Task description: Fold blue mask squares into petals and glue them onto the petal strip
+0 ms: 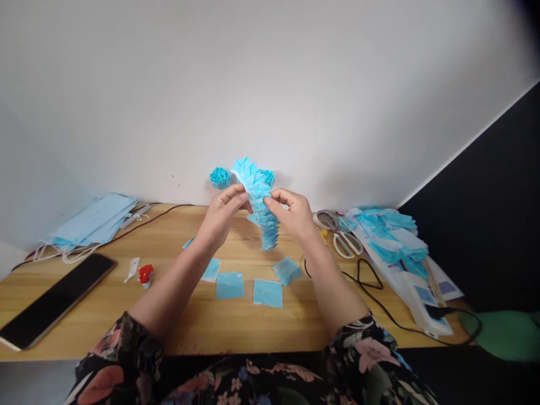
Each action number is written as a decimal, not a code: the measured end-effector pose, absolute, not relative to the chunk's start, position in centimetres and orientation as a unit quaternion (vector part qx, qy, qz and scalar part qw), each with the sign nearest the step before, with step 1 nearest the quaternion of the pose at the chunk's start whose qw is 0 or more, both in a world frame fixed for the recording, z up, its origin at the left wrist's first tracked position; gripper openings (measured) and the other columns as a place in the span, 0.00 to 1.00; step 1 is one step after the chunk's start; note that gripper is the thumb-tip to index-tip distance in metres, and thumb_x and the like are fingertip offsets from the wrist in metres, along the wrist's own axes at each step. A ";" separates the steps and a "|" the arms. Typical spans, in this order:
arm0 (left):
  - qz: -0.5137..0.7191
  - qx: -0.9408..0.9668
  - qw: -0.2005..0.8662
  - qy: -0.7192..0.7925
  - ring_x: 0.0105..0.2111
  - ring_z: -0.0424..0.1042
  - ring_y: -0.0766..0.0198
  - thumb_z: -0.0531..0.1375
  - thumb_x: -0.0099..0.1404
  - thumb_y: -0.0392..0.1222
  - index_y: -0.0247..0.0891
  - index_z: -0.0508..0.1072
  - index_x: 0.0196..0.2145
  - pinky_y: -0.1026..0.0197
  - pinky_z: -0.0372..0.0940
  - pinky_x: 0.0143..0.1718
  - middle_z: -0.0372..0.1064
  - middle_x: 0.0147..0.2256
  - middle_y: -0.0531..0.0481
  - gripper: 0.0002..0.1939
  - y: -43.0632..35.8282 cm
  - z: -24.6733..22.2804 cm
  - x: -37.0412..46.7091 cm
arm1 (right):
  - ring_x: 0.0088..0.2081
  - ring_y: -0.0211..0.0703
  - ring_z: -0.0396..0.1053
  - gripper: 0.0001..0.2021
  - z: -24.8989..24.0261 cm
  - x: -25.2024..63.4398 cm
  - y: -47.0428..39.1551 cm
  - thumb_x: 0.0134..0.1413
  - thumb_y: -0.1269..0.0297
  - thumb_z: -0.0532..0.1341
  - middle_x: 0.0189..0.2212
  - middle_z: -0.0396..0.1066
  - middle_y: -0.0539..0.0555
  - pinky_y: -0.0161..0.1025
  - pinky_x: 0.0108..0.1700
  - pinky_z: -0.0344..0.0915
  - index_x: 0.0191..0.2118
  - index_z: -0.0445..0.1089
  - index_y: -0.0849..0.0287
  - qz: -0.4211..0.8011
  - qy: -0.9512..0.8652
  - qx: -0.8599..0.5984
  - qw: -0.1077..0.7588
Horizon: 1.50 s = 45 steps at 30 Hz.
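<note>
A long strip of overlapping pointed light-blue folds (265,216) hangs in a curve above the table, its lower end pointing down. My left hand (228,209) pinches its left edge near the middle. From the right, my right hand (291,209) pinches the opposite edge between thumb and fingers. Behind the strip are two blue rosettes; the left rosette (220,178) shows fully, the right rosette (269,178) is partly hidden. Blue squares lie below my hands, among them one square (230,285) and another square (268,293).
Stacked blue masks (95,220) lie at the left, with a black phone (57,301) and a red scrap (145,274) nearer. Scissors (346,244), a black cable (379,304), heaped blue pieces (392,236) and a white power strip (426,304) occupy the right.
</note>
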<state>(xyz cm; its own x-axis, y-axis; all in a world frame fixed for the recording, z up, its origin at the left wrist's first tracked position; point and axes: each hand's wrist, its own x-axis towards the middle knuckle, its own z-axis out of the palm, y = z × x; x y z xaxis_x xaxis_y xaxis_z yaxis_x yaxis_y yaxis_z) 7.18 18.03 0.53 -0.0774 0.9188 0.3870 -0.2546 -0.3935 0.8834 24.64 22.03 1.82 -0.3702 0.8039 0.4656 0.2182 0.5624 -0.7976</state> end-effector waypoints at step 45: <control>0.612 0.192 0.516 0.568 0.36 0.75 0.60 0.58 0.64 0.30 0.41 0.63 0.54 0.54 0.72 0.43 0.71 0.41 0.44 0.21 18.8 -7.2 -1.7 | 0.39 0.50 0.77 0.20 -5.8 30.2 18.2 0.63 0.63 0.59 0.41 0.80 0.57 0.43 0.43 0.67 0.60 0.71 0.53 0.173 -0.834 -0.436 0.290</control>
<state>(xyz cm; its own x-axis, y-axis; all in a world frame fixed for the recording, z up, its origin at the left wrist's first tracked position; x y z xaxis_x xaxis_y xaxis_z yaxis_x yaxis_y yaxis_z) -1.71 18.80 -7.24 -0.3934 0.8498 -0.3508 -0.4134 0.1773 0.8931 30.24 18.16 -5.77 -0.4512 0.8279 0.3331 0.6275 0.5598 -0.5413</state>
